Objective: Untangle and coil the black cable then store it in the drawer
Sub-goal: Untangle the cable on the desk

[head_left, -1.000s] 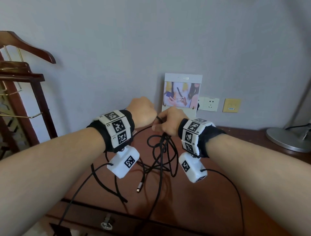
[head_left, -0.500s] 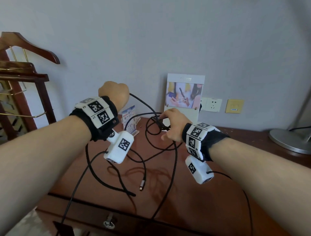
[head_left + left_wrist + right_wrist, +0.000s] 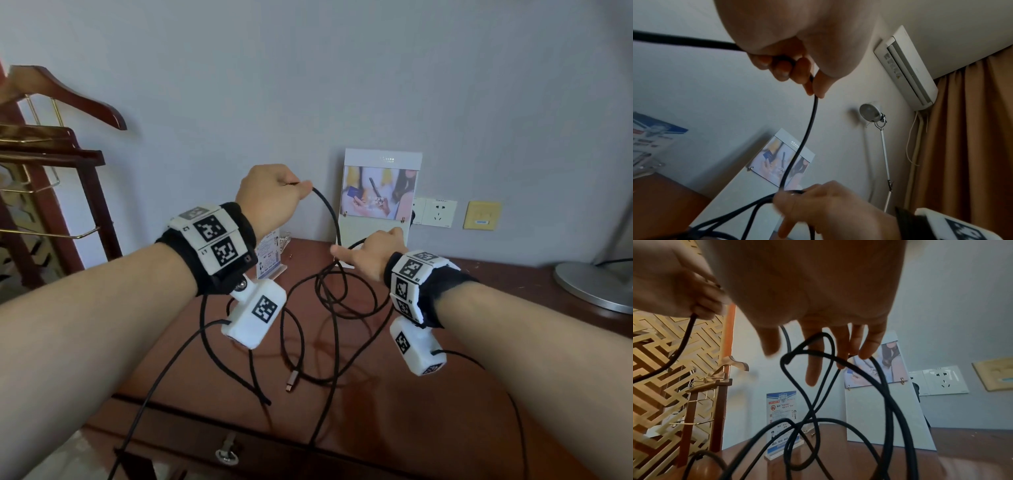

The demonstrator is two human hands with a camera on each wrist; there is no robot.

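The black cable (image 3: 331, 214) lies in tangled loops on the brown desk (image 3: 428, 404). One strand rises to my left hand (image 3: 274, 195), which is raised above the desk and grips it in curled fingers (image 3: 781, 68). The strand (image 3: 808, 129) drops to my right hand (image 3: 368, 251), low over the desk's back. There it passes between thumb and forefinger. My right fingers (image 3: 812, 369) are straight, with cable loops (image 3: 784, 365) lying across them. A metal plug end (image 3: 291, 382) rests on the desk. The drawer front with a ring pull (image 3: 226, 455) is shut below the desk's edge.
A picture stand (image 3: 380, 192) and a small sign card (image 3: 270, 257) stand at the desk's back by the wall. A silver lamp base (image 3: 596, 287) sits at the right. A wooden clothes stand (image 3: 51, 154) rises at the left. Thin wires hang from both wrist cameras.
My left hand has risen and pulled a length of cable up out of the tangle. My right hand has dropped towards the desk and its fingers have straightened from a pinch.
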